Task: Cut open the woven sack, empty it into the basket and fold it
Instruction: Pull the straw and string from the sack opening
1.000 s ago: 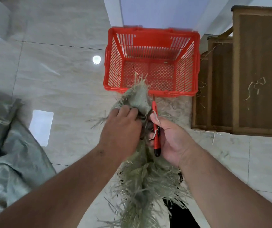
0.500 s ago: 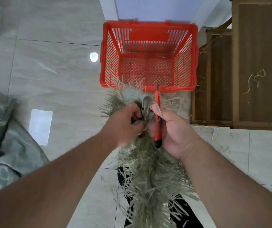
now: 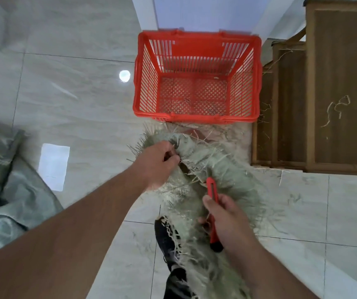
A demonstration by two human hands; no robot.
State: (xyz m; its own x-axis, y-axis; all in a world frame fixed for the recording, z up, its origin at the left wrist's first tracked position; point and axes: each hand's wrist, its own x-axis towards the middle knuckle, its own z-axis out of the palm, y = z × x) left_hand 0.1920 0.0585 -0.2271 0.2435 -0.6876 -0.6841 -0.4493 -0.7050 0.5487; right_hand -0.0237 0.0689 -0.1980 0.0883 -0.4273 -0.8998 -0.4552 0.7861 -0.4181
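Observation:
A frayed grey-green woven sack (image 3: 205, 156) hangs in front of me, its top bunched just before the red plastic basket (image 3: 145, 83). My left hand (image 3: 158, 162) grips the sack's upper edge. My right hand (image 3: 225, 214) holds a red utility knife (image 3: 213, 190), lower and to the right, its tip pointing up at the sack's torn fabric. The basket stands on the tiled floor and holds only a few loose fibres.
A wooden stepped stand (image 3: 324, 93) sits right of the basket with stray fibres on it. More grey-green sacks (image 3: 7, 190) lie at the left. My dark shoe (image 3: 166, 236) shows under the sack. Loose strands litter the floor tiles.
My right hand has drawn the knife down and back away from my left hand. The sack's top has dropped lower, below the basket's near rim.

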